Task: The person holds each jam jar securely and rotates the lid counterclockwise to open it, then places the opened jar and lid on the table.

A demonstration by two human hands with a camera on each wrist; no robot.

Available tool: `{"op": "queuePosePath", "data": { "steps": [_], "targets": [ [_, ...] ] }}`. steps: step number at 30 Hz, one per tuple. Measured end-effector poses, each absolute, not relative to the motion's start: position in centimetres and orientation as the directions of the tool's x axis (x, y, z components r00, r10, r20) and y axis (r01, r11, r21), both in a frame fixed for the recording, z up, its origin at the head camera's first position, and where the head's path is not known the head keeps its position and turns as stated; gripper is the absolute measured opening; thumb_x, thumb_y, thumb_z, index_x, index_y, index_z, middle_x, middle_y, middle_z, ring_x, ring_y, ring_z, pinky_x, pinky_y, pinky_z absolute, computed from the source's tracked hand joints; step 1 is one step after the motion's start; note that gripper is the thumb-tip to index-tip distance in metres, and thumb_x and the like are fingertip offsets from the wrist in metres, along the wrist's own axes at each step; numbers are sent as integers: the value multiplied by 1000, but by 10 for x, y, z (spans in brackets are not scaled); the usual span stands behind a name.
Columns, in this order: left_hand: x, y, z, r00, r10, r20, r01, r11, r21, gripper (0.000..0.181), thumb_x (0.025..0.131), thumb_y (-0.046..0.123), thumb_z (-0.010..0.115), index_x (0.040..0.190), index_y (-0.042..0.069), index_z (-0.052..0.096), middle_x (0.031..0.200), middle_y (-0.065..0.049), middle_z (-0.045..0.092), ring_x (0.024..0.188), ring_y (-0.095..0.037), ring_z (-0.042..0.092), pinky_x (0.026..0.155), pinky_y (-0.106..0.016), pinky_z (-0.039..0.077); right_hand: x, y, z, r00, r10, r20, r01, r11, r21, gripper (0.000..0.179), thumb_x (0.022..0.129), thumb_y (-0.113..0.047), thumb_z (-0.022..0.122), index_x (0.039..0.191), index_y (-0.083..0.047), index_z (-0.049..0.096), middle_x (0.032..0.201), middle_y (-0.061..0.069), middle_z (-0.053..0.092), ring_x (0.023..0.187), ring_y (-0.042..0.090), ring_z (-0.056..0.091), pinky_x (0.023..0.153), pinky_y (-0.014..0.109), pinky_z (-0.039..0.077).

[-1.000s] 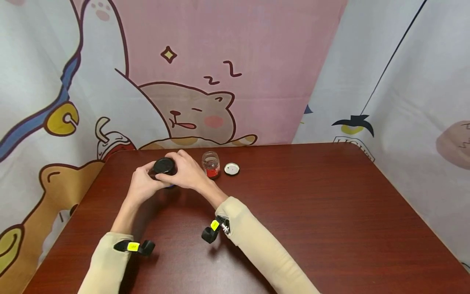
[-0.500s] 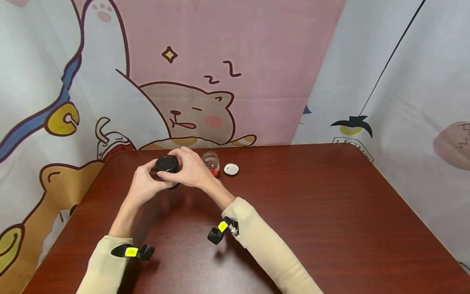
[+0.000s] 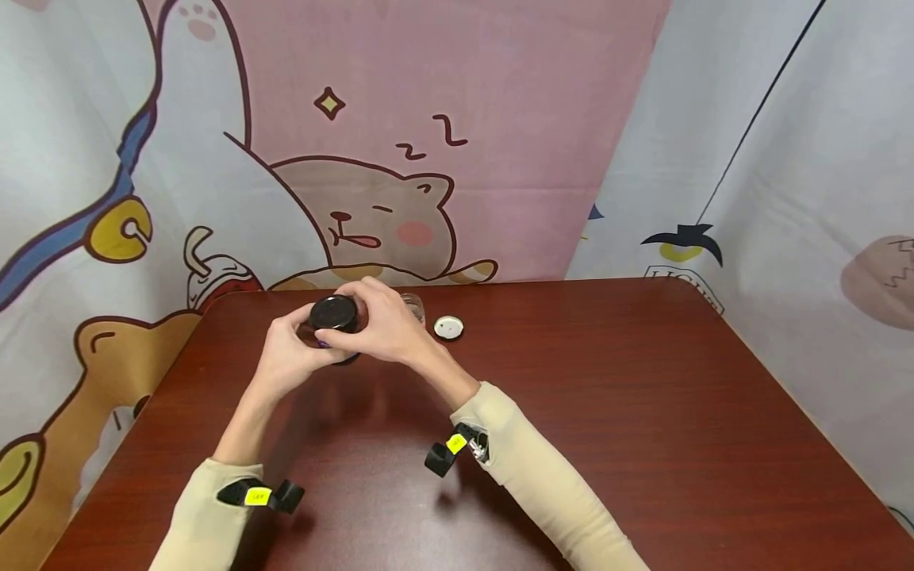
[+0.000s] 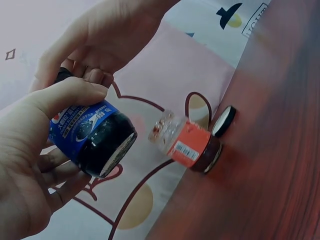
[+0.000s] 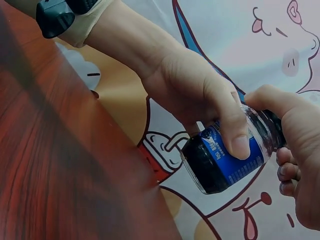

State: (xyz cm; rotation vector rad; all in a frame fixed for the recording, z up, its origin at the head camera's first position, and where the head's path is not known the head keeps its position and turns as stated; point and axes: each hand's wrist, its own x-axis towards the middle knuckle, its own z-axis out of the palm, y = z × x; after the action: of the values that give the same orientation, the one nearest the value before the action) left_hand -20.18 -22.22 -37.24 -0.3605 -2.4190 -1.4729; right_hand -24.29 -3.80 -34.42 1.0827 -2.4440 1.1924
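Observation:
A glass jar (image 4: 107, 142) with a blue label and dark contents is held upright above the table by both hands. My left hand (image 3: 286, 353) grips its body, with the thumb across the label in the left wrist view. Up at the top, my right hand (image 3: 391, 323) grips the black lid (image 3: 334, 312) between thumb and fingers. The lid sits on the jar. Much of the jar's body is hidden by the hands in the head view.
Behind the right hand stands an open glass jar (image 4: 192, 145) with a red label and red residue inside. Its loose lid (image 3: 448, 327) lies beside it, white inner side up. The brown table (image 3: 607, 412) backs onto a cartoon-printed curtain (image 3: 500, 119).
Both hands and the jar have shifted slightly right. The right forearm has swung outward to the right, and the right hand now covers more of the open jar behind it.

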Motion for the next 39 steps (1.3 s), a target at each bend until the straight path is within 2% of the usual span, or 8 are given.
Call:
{"op": "queuePosePath", "data": {
  "steps": [8,14,18,23,26,32,36,39],
  "targets": [
    [-199,-204,-366,-926,71,370,361,449,818,47,70,11,90,113,8,71,89,4,69,74,-7,66,66,-23,55,-239,-17,-341,-703,-515,491,-703,399,-589,49,77,-42,84,115,-16,66,93,-4,57,83,8,51,72,20,43],
    [-198,-193,-366,-928,71,367,355,474,806,47,69,15,91,113,10,72,88,-7,71,77,-15,65,67,-23,52,-238,-5,-340,-679,-526,512,-726,380,-572,49,78,-41,84,114,-14,66,92,-4,57,80,7,51,71,19,45],
    [-199,-186,-367,-929,83,361,354,488,798,45,70,17,90,112,11,72,91,-8,72,81,-21,63,70,-27,52,-237,4,-340,-678,-534,505,-726,382,-571,49,78,-39,84,115,-13,66,90,-3,55,76,11,53,67,20,45],
    [-199,-174,-367,-931,91,353,353,470,809,45,70,17,90,111,11,72,85,-9,70,79,-23,65,70,-27,53,-235,17,-339,-681,-536,499,-724,390,-569,50,79,-41,82,117,-13,65,93,-3,57,82,12,53,71,21,46],
    [-199,-166,-366,-927,97,361,362,475,802,47,70,18,91,112,11,72,83,-9,70,78,-22,66,68,-24,53,-234,26,-338,-682,-533,500,-723,391,-569,50,80,-40,82,118,-13,65,93,-4,57,83,11,53,72,22,47],
    [-198,-151,-364,-913,115,393,395,493,775,51,68,19,91,114,12,71,90,-7,73,76,-18,66,66,-25,53,-232,40,-338,-680,-529,507,-728,403,-555,49,79,-39,83,117,-13,65,89,-3,56,80,15,56,69,22,48],
    [-198,-142,-365,-905,116,409,411,487,771,51,67,17,91,113,12,71,91,-7,73,75,-19,66,67,-33,56,-230,49,-337,-677,-532,509,-732,418,-537,48,80,-40,82,118,-15,65,90,-5,57,81,14,55,69,23,47],
    [-199,-134,-366,-896,114,429,426,492,759,52,65,16,92,113,11,70,91,-7,73,75,-20,66,68,-40,56,-228,56,-336,-679,-529,510,-731,420,-537,49,79,-39,83,119,-16,66,93,-5,59,84,11,53,74,25,47]
  ]
}}
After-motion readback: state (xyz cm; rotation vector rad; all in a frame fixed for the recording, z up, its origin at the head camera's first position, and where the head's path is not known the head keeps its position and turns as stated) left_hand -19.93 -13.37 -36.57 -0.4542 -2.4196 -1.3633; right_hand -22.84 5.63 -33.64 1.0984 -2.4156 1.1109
